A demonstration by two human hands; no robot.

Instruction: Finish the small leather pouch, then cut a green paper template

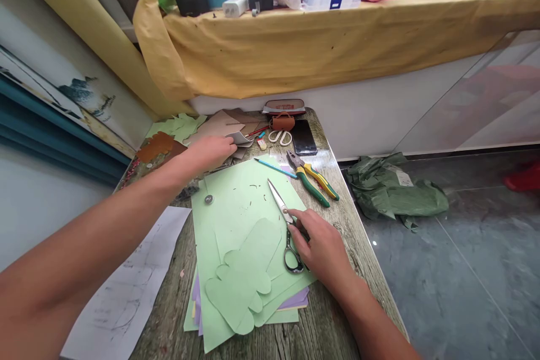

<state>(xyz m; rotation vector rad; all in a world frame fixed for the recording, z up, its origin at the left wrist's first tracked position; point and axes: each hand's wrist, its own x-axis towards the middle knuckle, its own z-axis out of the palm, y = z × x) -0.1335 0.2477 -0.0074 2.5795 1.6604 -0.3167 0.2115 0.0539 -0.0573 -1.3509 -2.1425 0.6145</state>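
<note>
My left hand [213, 152] reaches to the far side of the table, its fingers closed at the edge of a grey sheet [242, 139] whose edge is raised. Brown sheets [217, 125] lie behind it. Nearer to me, my right hand [318, 239] rests over the scissors [278, 198], with index finger and thumb against them near the pivot; its other fingers are partly hidden. Those scissors lie on light green paper [236, 188]. A wavy-edged green cut-out [238, 287] lies on the same paper, and a small round metal piece [208, 199] sits at its left.
Pliers [310, 174], a blue pencil [276, 167], a black phone [304, 138] and white-handled scissors [280, 137] lie at the back right. A drawn-on white sheet [139, 281] is at left. A cloth-covered ledge [295, 50] stands behind; a green bag [392, 188] lies on the floor.
</note>
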